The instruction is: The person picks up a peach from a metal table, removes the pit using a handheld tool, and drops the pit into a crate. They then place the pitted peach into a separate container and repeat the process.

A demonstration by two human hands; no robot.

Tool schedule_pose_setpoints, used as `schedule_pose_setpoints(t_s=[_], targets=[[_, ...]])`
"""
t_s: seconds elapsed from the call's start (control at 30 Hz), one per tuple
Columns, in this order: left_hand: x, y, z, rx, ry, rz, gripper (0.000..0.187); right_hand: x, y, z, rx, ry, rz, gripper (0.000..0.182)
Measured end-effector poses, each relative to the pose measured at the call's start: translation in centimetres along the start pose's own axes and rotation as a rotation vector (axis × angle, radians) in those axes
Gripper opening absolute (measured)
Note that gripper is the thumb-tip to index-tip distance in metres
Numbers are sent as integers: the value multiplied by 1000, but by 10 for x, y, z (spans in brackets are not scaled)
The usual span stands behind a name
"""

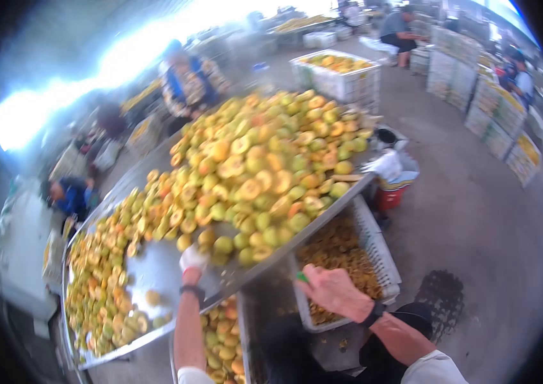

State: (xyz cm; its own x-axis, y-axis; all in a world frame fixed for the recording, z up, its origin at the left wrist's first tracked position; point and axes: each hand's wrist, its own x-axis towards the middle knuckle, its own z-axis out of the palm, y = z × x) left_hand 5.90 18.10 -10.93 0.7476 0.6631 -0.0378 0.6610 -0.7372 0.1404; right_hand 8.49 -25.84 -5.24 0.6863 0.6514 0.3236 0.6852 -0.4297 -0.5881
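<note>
A heap of yellow-green peaches, many cut in half with hollow centres, covers much of a metal table. My left hand, in a white glove, is at the near side of the heap beside several peaches. Its fingers are too blurred to tell whether they hold one. My right hand is bare and closed around a small tool with a green end; the rest of the tool is hidden. This hand hovers over a white crate of brownish-yellow pits or scraps.
Another crate of peaches stands below the table's near edge. A red bucket with a white cloth is by the right corner. Beyond are a full white crate, stacked crates and several people, one across the table.
</note>
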Motion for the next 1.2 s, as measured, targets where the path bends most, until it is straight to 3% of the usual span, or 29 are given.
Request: schedule_pose_setpoints(t_s=[0.07, 0.13, 0.2, 0.23, 0.43, 0.53, 0.6, 0.83, 0.9, 1.2], targets=[[9, -26, 19, -70, 7, 41, 53, 0, -2, -7, 35, -21, 23, 29], [-5, -12, 12, -104, 19, 84, 52, -2, -5, -12, 67, -30, 40, 29], [-41, 8, -2, -847, 97, -94, 48, -5, -9, -11, 165, 29, -7, 29], [-61, 22, -16, -849, 91, -90, 48, -6, -14, -13, 161, 31, -1, 29], [-181, 133, -78, -1675, -301, 66, 30, -11, -37, -27, 364, 81, -24, 22], [-215, 180, -94, -1749, -357, 112, 31, -7, -44, -28, 375, 138, -57, 20], [-225, 200, -98, -1764, -323, 243, 36, -7, -45, -31, 331, 186, -59, 20], [-234, 226, -98, -1841, -244, 238, 56, -1, -36, -31, 243, 184, -44, 22], [-234, 234, -98, -1746, -90, 224, 61, 0, -33, -27, 226, 204, -50, 22], [-221, 250, -72, -1819, 47, 123, 65, 3, -31, -12, 280, 161, 60, 20]])
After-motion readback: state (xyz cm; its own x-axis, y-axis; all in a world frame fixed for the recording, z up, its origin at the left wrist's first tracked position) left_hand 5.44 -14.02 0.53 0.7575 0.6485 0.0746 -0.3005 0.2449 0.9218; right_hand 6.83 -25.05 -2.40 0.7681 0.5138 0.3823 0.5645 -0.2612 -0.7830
